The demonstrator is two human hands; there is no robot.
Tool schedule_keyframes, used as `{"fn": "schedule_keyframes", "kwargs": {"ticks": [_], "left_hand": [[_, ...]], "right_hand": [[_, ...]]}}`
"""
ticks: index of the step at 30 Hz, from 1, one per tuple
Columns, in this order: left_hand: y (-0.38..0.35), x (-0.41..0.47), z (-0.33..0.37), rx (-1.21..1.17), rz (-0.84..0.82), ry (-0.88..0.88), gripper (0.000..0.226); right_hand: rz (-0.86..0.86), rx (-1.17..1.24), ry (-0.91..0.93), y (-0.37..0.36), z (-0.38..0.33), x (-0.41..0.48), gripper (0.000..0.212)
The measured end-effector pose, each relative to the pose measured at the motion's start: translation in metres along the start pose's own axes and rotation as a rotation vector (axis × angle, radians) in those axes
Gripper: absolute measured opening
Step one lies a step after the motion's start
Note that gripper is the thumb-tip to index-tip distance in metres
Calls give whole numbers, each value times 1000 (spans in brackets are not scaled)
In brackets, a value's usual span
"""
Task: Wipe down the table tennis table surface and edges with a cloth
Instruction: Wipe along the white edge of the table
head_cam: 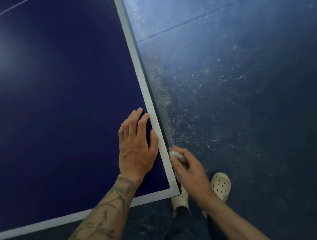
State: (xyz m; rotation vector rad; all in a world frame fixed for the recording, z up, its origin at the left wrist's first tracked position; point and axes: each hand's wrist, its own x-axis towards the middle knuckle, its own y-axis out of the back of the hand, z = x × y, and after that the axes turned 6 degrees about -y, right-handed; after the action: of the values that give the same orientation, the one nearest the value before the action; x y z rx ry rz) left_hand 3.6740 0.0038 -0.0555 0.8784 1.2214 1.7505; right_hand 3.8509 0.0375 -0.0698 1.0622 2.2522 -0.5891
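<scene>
Left hand (136,143) flat, relaxed, bracing the tabletop (47,95); right hand (189,168) grips the cloth (174,155) against the side edge. Keep pressure even; follow the edge steadily.

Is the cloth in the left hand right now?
No, the right hand grips the white cloth against the side edge of the table, while the left hand rests flat on top.
</scene>
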Motion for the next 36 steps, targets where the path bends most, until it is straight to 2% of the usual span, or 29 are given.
{"fn": "schedule_keyframes", "kwargs": {"ticks": [5,12,16,22,27,30,36], "left_hand": [[0,2,1,21,12,-4,48],[5,4,5,19,0,18,47],[6,16,8,22,6,36,44],[10,83,-4,-14,63,116,41],[12,147,-22,-38,82,160,42],[10,178,-33,-27,74,147,44],[3,244,-56,13,65,185,51]], "right_hand": [[3,-63,62,-8,-29,45,25],[9,-106,-6,12,1,10,14],[44,-133,-14,0,-27,38,8],[24,-37,124,-22,-118,114,15],[30,-60,11,-20,-103,99,25],[55,-72,-47,-17,-87,91,16],[50,-79,58,-34,-147,174,11]]}}
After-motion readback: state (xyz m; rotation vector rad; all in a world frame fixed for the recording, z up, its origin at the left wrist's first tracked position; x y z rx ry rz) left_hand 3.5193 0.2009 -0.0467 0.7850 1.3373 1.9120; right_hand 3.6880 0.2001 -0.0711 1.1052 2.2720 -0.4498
